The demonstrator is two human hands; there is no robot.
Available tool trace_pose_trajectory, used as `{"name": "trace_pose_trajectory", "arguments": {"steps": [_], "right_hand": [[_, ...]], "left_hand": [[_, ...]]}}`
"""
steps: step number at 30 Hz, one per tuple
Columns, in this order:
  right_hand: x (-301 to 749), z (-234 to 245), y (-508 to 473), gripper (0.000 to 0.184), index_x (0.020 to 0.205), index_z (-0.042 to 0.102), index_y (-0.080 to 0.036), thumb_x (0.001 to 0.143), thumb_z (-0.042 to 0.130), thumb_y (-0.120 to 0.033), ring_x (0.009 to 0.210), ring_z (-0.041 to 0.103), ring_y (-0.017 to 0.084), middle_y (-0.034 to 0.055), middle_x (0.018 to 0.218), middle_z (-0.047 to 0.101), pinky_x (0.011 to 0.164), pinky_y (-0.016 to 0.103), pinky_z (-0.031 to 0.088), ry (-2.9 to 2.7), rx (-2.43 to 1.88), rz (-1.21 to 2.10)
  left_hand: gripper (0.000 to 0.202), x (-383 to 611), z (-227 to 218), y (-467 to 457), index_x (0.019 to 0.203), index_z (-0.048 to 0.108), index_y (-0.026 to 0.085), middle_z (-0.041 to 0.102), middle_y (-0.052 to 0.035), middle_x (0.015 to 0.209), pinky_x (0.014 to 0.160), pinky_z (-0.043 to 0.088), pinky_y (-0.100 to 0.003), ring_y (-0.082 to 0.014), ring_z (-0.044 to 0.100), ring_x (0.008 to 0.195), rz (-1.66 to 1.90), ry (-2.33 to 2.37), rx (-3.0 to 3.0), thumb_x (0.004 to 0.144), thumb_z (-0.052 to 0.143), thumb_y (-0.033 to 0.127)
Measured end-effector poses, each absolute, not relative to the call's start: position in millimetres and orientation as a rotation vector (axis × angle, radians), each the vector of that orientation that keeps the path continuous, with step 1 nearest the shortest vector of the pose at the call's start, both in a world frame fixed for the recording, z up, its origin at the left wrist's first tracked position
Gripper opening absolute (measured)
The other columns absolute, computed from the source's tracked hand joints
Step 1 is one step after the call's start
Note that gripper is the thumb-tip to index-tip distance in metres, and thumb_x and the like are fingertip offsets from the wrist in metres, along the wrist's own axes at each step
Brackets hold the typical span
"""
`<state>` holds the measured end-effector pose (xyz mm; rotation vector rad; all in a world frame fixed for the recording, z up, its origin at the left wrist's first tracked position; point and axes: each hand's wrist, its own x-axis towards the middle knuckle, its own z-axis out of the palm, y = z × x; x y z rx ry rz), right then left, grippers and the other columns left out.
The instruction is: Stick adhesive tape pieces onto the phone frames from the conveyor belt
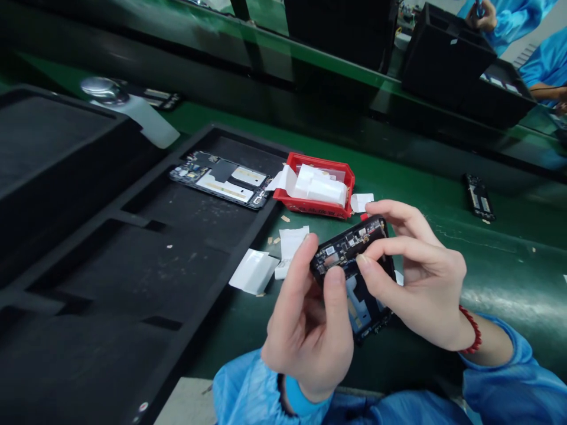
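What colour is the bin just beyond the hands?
The bin is red, seen in the head view.

Glare whitens the green bench (pixel 514 265) at right, while the black tray (pixel 110 348) lies dim and slightly blurred.

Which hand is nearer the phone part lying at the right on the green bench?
Right. The right hand is left of the phone part and nearer the camera, at the held phone; the left hand is farther left, gripping that phone.

Red bin (pixel 312 208) with white papers (pixel 321 188) beside black tray (pixel 199 265); co-worker's sleeve (pixel 520 26) beyond.
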<state>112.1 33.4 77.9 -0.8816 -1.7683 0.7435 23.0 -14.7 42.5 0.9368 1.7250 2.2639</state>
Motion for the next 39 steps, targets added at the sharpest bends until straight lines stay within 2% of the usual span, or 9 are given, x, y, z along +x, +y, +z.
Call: {"name": "trace_pose_trajectory", "arguments": {"steps": [6, 10, 14, 19, 24, 28, 32, 35, 39], "right_hand": [[108.7, 78.8, 30.7, 0.016, 0.077, 0.071, -0.022, 0.082, 0.074, -0.007, 0.105, 0.069, 0.024, 0.0085, 0.123, 0.068, 0.09, 0.043, 0.061, -1.719, -0.872, 0.776], [106.5, 79.2, 29.5, 0.016, 0.075, 0.072, -0.02, 0.081, 0.073, -0.005, 0.103, 0.07, 0.023, 0.0103, 0.12, 0.069, 0.088, 0.042, 0.061, -1.688, -0.85, 0.786], [106.6, 78.8, 28.2, 0.014, 0.077, 0.073, -0.017, 0.081, 0.074, -0.004, 0.106, 0.07, 0.023, 0.0131, 0.12, 0.068, 0.09, 0.039, 0.06, -1.689, -0.814, 0.777], [108.9, 80.2, 28.5, 0.012, 0.083, 0.076, -0.016, 0.083, 0.073, -0.004, 0.112, 0.071, 0.025, 0.0163, 0.126, 0.068, 0.097, 0.042, 0.06, -1.721, -0.768, 0.829], [108.2, 81.1, 29.3, 0.014, 0.084, 0.076, -0.014, 0.084, 0.07, -0.001, 0.11, 0.072, 0.025, 0.018, 0.126, 0.068, 0.097, 0.041, 0.062, -1.697, -0.719, 0.877], [108.7, 80.6, 29.8, 0.015, 0.084, 0.076, -0.015, 0.084, 0.07, -0.001, 0.107, 0.073, 0.024, 0.0168, 0.125, 0.068, 0.095, 0.041, 0.063, -1.684, -0.721, 0.893], [111.5, 81.0, 31.8, 0.015, 0.086, 0.076, -0.016, 0.084, 0.071, -0.002, 0.099, 0.075, 0.021, 0.014, 0.122, 0.07, 0.091, 0.039, 0.064, -1.675, -0.742, 0.93], [112.5, 81.1, 33.6, 0.014, 0.088, 0.075, -0.019, 0.084, 0.074, -0.005, 0.105, 0.073, 0.021, 0.0112, 0.12, 0.072, 0.093, 0.039, 0.063, -1.675, -0.773, 0.959], [110.3, 75.9, 36.8, 0.017, 0.089, 0.074, -0.022, 0.081, 0.079, -0.008, 0.108, 0.07, 0.021, 0.007, 0.113, 0.073, 0.095, 0.04, 0.061, -1.659, -0.808, 0.997]], "left_hand": [[0.033, 24.1, 44.9, -13.3, 0.118, 0.076, 0.027, 0.082, 0.0016, 0.1, 0.074, 0.063, -0.022, -0.014, 0.076, 0.081, 2.317, 1.616, 0.883, 0.085, 0.079, 0.02], [0.038, 22.2, 48.5, -10.5, 0.115, 0.076, 0.019, 0.082, -0.0009, 0.093, 0.064, 0.063, -0.021, -0.0144, 0.076, 0.069, 2.279, 1.702, 0.976, 0.078, 0.08, 0.009], [0.046, 21.1, 48.8, -9.2, 0.114, 0.075, 0.019, 0.082, 0.001, 0.092, 0.064, 0.063, -0.018, -0.0123, 0.076, 0.067, 2.293, 1.747, 1.019, 0.072, 0.078, -0.001], [0.05, 19.7, 47.2, -9.5, 0.117, 0.074, 0.02, 0.082, 0.0009, 0.095, 0.068, 0.064, -0.019, -0.0122, 0.077, 0.069, 2.307, 1.747, 1.037, 0.073, 0.075, -0.003], [0.044, 18.4, 45.5, -10.9, 0.12, 0.073, 0.017, 0.082, -0.0033, 0.1, 0.067, 0.064, -0.021, -0.0139, 0.077, 0.069, 2.255, 1.802, 1.048, 0.078, 0.076, 0.005], [0.046, 18.4, 44.8, -11.4, 0.122, 0.073, 0.018, 0.082, -0.0042, 0.103, 0.068, 0.065, -0.022, -0.0148, 0.078, 0.072, 2.23, 1.808, 1.042, 0.078, 0.076, 0.005], [0.054, 18.9, 45.4, -11.0, 0.121, 0.074, 0.023, 0.082, 0.0013, 0.101, 0.069, 0.063, -0.018, -0.0111, 0.076, 0.073, 2.285, 1.735, 0.975, 0.073, 0.076, -0.002], [0.057, 20.2, 46.1, -11.4, 0.121, 0.074, 0.027, 0.082, 0.0037, 0.1, 0.069, 0.062, -0.017, -0.0102, 0.076, 0.073, 2.282, 1.718, 0.965, 0.073, 0.077, -0.002], [0.051, 21.0, 45.0, -11.8, 0.122, 0.074, 0.027, 0.082, 0.0011, 0.103, 0.071, 0.064, -0.02, -0.0132, 0.077, 0.077, 2.288, 1.747, 0.992, 0.077, 0.078, 0.002]]}}
